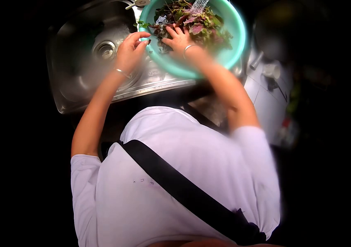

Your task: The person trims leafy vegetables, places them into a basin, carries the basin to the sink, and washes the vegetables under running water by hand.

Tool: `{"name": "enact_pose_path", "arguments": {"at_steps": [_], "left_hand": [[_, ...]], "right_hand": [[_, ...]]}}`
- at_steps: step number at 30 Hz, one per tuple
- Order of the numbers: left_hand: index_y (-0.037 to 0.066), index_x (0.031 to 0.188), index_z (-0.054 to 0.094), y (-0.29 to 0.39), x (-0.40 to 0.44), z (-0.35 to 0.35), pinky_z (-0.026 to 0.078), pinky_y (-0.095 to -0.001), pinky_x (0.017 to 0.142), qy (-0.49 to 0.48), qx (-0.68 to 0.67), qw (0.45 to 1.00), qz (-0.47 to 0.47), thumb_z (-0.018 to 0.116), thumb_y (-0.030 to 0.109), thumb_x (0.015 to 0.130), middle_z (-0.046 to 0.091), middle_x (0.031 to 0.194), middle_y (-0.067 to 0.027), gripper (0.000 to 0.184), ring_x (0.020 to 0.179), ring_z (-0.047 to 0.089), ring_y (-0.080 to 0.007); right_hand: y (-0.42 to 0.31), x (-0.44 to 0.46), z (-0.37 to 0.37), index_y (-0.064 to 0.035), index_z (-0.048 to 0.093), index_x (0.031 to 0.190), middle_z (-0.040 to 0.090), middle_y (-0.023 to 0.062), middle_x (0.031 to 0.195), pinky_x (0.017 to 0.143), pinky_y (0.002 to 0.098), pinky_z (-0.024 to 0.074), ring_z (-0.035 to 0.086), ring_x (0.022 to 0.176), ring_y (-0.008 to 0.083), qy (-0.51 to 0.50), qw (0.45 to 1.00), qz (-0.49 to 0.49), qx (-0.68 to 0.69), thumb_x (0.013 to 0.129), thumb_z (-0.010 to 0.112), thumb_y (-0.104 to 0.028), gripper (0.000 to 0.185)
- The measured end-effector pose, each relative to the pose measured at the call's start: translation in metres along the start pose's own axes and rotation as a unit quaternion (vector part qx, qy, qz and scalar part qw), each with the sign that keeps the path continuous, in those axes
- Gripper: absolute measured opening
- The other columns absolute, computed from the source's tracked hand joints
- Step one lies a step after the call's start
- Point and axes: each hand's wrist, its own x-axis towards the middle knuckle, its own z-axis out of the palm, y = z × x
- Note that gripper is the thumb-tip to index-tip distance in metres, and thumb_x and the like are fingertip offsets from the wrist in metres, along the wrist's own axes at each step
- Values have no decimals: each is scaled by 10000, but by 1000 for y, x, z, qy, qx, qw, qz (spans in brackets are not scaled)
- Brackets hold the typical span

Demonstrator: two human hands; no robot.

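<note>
Purple-and-green leafy vegetables (198, 24) lie in a turquoise plastic basin (238, 35), and a stream of water (199, 5) falls onto them. My right hand (180, 43), a bangle at its wrist, reaches into the basin with fingers spread on the leaves. Just at the basin's left rim is my left hand (131, 52), its fingers curled and the thumb near the forefinger. A small dark bit shows at those fingertips, too small to name. Green leaves (143, 24) hang over the rim above that hand.
A stainless steel sink (76, 66) with a round drain (105, 50) lies to the left, and the basin sits over its right part. White tiles (266, 103) show at the right, with a white cup-like object (271, 70) on them. The outer view is dark.
</note>
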Motion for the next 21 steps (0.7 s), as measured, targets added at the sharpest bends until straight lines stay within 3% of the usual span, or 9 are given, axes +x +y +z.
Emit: {"name": "enact_pose_path", "arguments": {"at_steps": [3,7,8,9,12,15,18,19,21], "left_hand": [[58,1083,586,0,-25,-3,441,-202,712,0,14,999,-31,531,78,855,574,977,-11,235,793,556,-73],[54,1087,585,-13,-49,-17,441,-198,717,-1,79,993,-87,522,89,864,573,935,8,234,784,528,-57],[48,1094,581,-21,-53,-18,449,-203,734,0,69,995,-73,516,93,871,583,966,7,237,822,539,-60],[44,1094,580,-24,-57,-17,452,-206,740,1,66,996,-67,514,94,873,585,979,3,236,836,544,-65],[27,1103,568,-21,-67,-9,458,-221,762,-4,60,996,-61,506,93,878,588,1033,-18,242,904,561,-89],[20,1113,559,-16,-70,-1,455,-227,773,-13,64,997,-46,499,96,882,583,1044,-25,250,909,562,-97],[14,1117,552,-7,-69,9,450,-233,785,-10,51,997,-50,493,101,888,581,1053,-33,253,912,565,-107],[13,1115,553,-3,-69,12,449,-234,785,-11,45,998,-47,493,104,889,582,1054,-34,250,913,565,-109],[12,1109,554,4,-69,19,448,-236,786,-10,34,998,-42,491,108,892,583,1055,-36,246,915,566,-111]], "right_hand": [[59,-1,37,-219,554,1143,318,114,1366,954,451,360,390,1181,368,-79,992,83,-43,713,588,-146,437],[121,-2,20,-155,580,1103,494,121,1203,902,354,425,531,1032,273,71,982,81,154,741,585,-158,362],[131,1,18,-76,599,1029,616,102,990,797,312,475,604,867,226,141,972,30,184,769,616,-175,279],[117,-23,-19,-14,570,995,592,187,963,824,392,439,561,928,312,128,961,0,246,748,563,-149,282],[129,-24,-40,-94,557,1124,551,139,1138,926,380,399,508,1060,289,201,952,-99,211,737,603,-173,397],[120,-61,-108,-88,571,1092,601,125,1035,856,354,445,570,931,278,19,974,37,223,743,598,-171,360],[137,-87,-95,-112,599,1039,624,101,969,802,361,461,589,870,252,87,981,39,166,741,605,-182,306],[147,-106,-71,-51,629,926,634,98,773,665,307,482,609,690,226,108,940,115,304,780,636,-245,244],[140,-130,-61,-37,636,813,619,87,687,570,301,453,579,587,210,125,947,183,232,785,637,-327,291]]}}
